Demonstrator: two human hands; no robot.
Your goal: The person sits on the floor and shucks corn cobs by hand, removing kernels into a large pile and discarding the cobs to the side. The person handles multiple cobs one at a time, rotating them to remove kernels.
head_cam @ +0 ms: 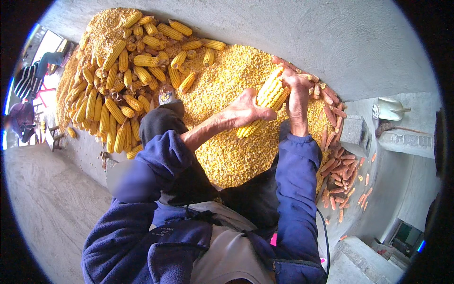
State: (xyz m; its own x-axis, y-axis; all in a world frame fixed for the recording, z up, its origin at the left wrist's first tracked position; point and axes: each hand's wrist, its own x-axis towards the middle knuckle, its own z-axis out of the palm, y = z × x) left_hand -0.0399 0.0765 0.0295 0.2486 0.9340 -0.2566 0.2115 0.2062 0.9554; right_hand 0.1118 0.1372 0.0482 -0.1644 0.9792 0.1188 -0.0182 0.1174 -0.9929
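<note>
Yellow corn [273, 93] is gripped between my two hands, above a heap of loose kernels [227, 152]. It looks like two ears pressed side by side, though the fingers hide where they meet. My left hand [250, 108] wraps around the middle, its thumb across the rows. Its lower end [250, 130] sticks out below that hand. At the upper right end, my right hand [297, 83] is closed on the corn, its fingertips partly hidden. The kernel heap spreads between my legs and up to the wall.
Whole ears [117, 106] are piled at the left. Bare reddish cobs [342, 174] lie along the right edge, near a concrete block [354, 131]. A grey wall [283, 28] rises beyond the heap. Another person [26, 85] is at the far left. A white scoop-like object [390, 108] is at right.
</note>
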